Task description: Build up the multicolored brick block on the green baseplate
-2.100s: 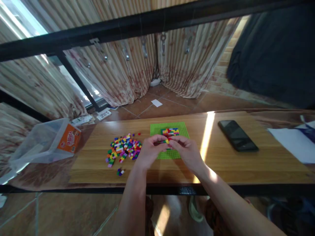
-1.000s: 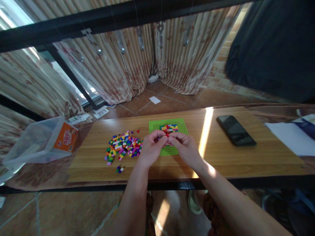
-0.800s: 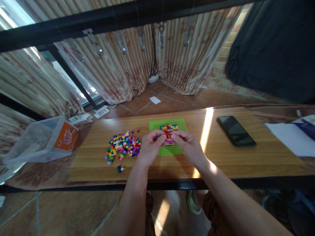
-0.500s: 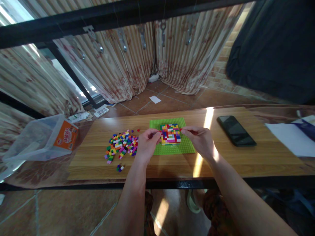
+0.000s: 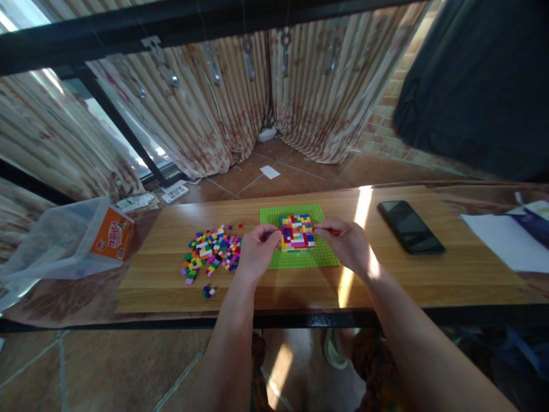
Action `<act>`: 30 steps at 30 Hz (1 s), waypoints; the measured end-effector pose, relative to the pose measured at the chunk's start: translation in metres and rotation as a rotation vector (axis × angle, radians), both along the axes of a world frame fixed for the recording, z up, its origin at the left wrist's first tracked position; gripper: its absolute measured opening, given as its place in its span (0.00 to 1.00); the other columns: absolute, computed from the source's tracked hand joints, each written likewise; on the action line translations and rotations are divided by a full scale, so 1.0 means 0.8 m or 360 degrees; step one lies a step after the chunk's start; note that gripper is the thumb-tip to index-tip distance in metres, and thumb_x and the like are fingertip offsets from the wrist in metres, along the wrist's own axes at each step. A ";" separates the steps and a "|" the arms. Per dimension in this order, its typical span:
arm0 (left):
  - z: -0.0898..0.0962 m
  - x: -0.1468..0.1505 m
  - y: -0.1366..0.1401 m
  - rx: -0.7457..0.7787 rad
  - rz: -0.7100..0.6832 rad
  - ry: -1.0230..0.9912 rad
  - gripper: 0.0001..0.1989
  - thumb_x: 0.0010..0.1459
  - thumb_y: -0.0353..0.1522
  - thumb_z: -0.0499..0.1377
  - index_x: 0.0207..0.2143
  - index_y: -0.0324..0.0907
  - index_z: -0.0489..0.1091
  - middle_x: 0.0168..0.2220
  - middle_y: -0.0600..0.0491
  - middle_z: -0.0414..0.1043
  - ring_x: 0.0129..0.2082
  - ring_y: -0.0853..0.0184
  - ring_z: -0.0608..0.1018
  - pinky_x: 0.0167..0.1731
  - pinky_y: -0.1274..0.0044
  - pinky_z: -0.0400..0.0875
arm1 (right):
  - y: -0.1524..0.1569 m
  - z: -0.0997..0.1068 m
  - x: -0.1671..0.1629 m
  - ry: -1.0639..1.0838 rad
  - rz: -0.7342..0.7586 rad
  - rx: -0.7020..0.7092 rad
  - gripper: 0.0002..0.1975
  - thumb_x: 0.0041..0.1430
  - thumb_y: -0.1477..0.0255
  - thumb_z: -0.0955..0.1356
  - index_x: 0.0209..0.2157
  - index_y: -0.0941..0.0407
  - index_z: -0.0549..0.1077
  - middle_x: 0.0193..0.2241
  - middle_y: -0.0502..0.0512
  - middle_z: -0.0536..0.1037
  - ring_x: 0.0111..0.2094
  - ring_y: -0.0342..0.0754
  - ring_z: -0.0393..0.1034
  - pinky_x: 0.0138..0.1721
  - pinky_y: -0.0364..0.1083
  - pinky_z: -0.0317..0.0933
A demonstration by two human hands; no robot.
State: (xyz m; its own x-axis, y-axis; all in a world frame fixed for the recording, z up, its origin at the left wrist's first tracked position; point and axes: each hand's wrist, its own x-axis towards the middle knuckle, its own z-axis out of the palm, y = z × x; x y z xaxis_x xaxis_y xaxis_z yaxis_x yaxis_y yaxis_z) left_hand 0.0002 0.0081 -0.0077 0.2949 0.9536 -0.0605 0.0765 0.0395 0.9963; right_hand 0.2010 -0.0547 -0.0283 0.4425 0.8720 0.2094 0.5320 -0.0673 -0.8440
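Left hand [image 5: 258, 247]: grip unclear
Right hand [image 5: 345, 243]: pinches red piece [image 5: 316, 229]
Brick block [image 5: 298, 234]: mid-frame, between both, near-square, neither clearly nearer

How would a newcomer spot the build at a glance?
On the long wooden board, look near the middle for the square green plate. The build sits on it, between the left hand and the right hand. It is many-coloured like the loose pile left of the plate, but its bricks are packed tightly into one neat block.
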 end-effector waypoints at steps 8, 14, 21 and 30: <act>-0.008 -0.001 0.003 0.0041 -0.0016 0.0023 0.05 0.51 0.33 0.63 0.28 0.39 0.75 0.23 0.56 0.72 0.24 0.72 0.72 0.27 0.79 0.65 | 0.003 -0.008 -0.001 0.0073 0.0030 -0.0033 0.05 0.50 0.66 0.73 0.27 0.50 0.82 0.26 0.50 0.82 0.29 0.49 0.75 0.34 0.50 0.66; -0.010 -0.002 0.004 0.0046 -0.0026 0.0027 0.05 0.51 0.33 0.64 0.29 0.39 0.75 0.23 0.55 0.73 0.25 0.71 0.73 0.28 0.79 0.66 | 0.009 -0.015 0.002 0.0349 0.0080 -0.0049 0.07 0.47 0.64 0.74 0.28 0.53 0.82 0.26 0.51 0.82 0.29 0.48 0.75 0.34 0.48 0.66; -0.009 -0.001 0.002 0.0058 -0.0045 0.0036 0.05 0.51 0.32 0.63 0.29 0.39 0.75 0.24 0.55 0.73 0.26 0.71 0.72 0.28 0.79 0.66 | 0.015 -0.023 -0.001 0.0819 0.0083 0.0004 0.11 0.39 0.64 0.77 0.25 0.56 0.80 0.23 0.51 0.80 0.25 0.43 0.70 0.28 0.44 0.63; -0.011 0.003 -0.002 0.0048 -0.0077 0.0040 0.05 0.51 0.32 0.63 0.31 0.39 0.75 0.24 0.55 0.73 0.25 0.71 0.72 0.28 0.79 0.65 | 0.020 -0.023 -0.008 0.0743 0.0064 0.0010 0.11 0.40 0.64 0.77 0.26 0.56 0.81 0.24 0.52 0.81 0.25 0.44 0.71 0.28 0.45 0.65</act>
